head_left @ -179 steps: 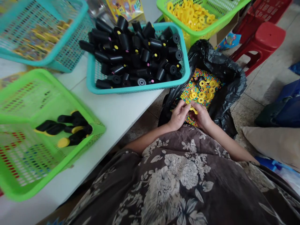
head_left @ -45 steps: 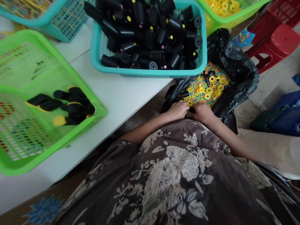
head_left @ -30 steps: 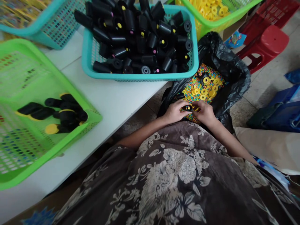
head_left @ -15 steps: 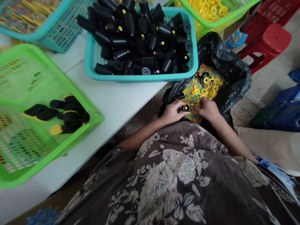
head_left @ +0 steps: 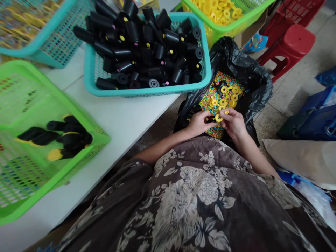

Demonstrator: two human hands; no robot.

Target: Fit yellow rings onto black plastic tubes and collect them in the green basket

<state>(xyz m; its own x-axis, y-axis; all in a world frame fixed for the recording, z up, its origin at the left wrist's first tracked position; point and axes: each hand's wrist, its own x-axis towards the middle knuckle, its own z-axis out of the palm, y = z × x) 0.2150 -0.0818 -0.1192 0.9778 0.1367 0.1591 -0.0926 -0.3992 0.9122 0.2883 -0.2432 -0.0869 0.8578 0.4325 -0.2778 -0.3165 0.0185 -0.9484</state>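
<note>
Over the black plastic bag, my left hand is closed around a black plastic tube, mostly hidden by the fingers. Beside it, my right hand pinches a yellow ring-shaped cap close to the tube; whether the two touch I cannot tell. Small multicoloured beads fill the bag below both hands. More yellow ring caps lie loose on the beads.
A turquoise basket heaped with black tubes stands on the white table. Left of it, a green basket holds several black tubes with yellow caps. Yellow caps fill another green basket. A red stool stands at right.
My right hand has lifted from the beads and now holds a yellow ring cap near the left hand. The tube's open end has turned mostly out of sight. The view has shifted slightly.
</note>
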